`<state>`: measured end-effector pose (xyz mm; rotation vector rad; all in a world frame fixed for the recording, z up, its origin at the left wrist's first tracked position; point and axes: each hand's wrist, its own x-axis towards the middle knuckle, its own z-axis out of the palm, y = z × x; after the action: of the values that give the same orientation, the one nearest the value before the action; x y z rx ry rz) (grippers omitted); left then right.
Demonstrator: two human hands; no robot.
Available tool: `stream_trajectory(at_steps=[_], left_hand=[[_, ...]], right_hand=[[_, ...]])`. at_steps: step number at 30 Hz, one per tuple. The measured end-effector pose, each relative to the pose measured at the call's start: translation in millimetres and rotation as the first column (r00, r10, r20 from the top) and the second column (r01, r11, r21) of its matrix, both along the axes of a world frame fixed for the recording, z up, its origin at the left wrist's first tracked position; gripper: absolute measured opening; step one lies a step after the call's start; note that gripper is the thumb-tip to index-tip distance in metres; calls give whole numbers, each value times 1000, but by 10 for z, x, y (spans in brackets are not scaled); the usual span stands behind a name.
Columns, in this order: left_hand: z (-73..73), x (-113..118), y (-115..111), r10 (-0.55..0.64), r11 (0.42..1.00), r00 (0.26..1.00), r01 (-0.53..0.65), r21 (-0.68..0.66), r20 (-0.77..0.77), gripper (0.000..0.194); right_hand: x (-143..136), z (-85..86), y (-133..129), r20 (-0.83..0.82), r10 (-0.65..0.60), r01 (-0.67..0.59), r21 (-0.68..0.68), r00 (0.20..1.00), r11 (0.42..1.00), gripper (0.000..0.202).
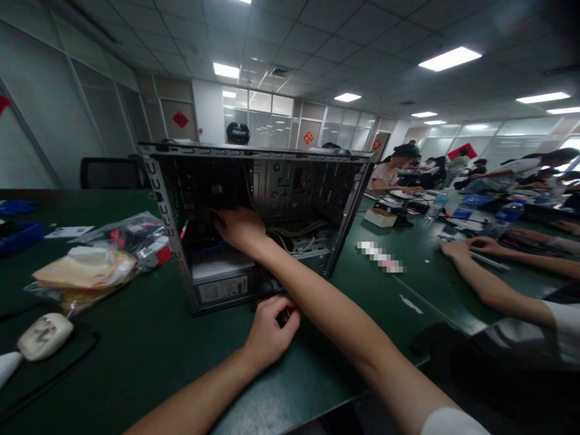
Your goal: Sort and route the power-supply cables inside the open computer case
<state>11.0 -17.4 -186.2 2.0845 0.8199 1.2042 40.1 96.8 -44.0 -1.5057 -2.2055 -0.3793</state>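
Observation:
An open computer case [353, 199] stands on the green table with its uncovered side facing me. My right hand [240, 229] reaches into its dark left part; the fingertips are lost in shadow, so whatever they touch is hidden. Below the right forearm, my left hand [272, 329] rests at the case's lower front edge. Its fingers are curled inward around something dark that I cannot make out. Close to it, thin cables [267, 290] hang out by the power supply [223, 289], which carries a label. Pale cables [299, 229] run across the inside on the right.
Left of the case lie a plastic bag [149, 232] with red items, a wrapped yellowish packet [86, 269] and a white mouse [45, 336]. To the right are a small box [380, 217], water bottles [507, 214] and another person's hands [457, 251].

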Motion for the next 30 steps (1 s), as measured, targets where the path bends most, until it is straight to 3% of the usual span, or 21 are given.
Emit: stream_trajectory(at_steps=[10,18,25,30], left_hand=[[-115,-14,38,44,999,999,-43,-9,30,11],[-93,-23,53,66,996,994,-60,-68,92,12],[-122,-77,59,109,983,975,-76,-170,196,16],[-65,-116,60,97,952,938,11,-307,334,27]], right_hand=[[-134,-12,9,7,20,-20,59,1000,998,34],[-163,6,-4,11,0,0,21,1000,1000,41],[-162,7,9,-36,13,-13,19,999,1000,40],[-182,8,8,-49,15,-13,46,999,999,38]])
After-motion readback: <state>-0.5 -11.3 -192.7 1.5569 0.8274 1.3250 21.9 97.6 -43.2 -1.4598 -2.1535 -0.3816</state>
